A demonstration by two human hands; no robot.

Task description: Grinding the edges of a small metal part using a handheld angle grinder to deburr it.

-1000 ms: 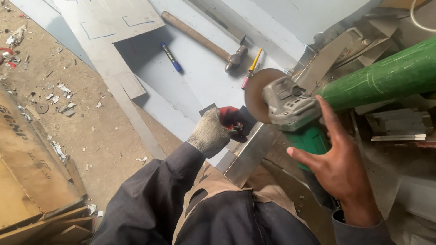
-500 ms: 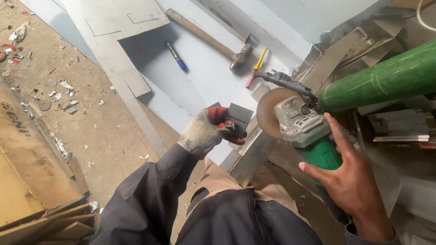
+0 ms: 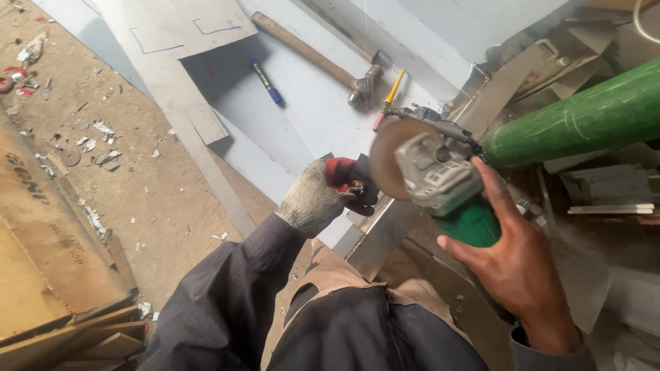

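Over the grey sheet-metal surface (image 3: pixel 302 117), centre frame: green angle grinder (image 3: pixel 440 182), disc facing left. Right hand (image 3: pixel 519 264), bare, wraps the green body from below, fingers closed round it. Left hand (image 3: pixel 320 199), in a knit glove with red palm, is clamped on a small dark piece (image 3: pixel 361 180) just beside the disc. Grinder looks heavy and stiff; best gripped at the body, well clear of the disc, which is probably brittle. Hammer (image 3: pixel 323 62), blue marker (image 3: pixel 265 81) and screwdriver (image 3: pixel 389 99) lie beyond.
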